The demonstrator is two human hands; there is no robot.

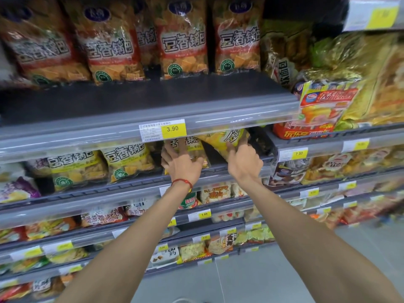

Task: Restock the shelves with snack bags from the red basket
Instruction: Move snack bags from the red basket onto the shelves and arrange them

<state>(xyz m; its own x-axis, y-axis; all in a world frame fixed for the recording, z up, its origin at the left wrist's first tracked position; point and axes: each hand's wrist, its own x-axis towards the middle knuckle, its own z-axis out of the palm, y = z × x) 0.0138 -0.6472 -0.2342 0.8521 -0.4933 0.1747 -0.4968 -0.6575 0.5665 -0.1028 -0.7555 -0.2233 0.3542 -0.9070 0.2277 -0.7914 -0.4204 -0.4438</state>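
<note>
left grip [181,166] presses flat on shelved bag [193,149]; right grip [242,159] clutches yellow bag [220,138].

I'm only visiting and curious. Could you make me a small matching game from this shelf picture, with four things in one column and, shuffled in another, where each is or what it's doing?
Things
1. left hand
2. right hand
3. 3.90 price tag
4. red-banded bags

Places or states
A. fixed on the grey front rail
B. grips the tilted yellow bag
C. standing in a row on the dark shelf
D. fingers spread against the upright bag

Pairs: 1-D, 2-B, 3-A, 4-C
</note>
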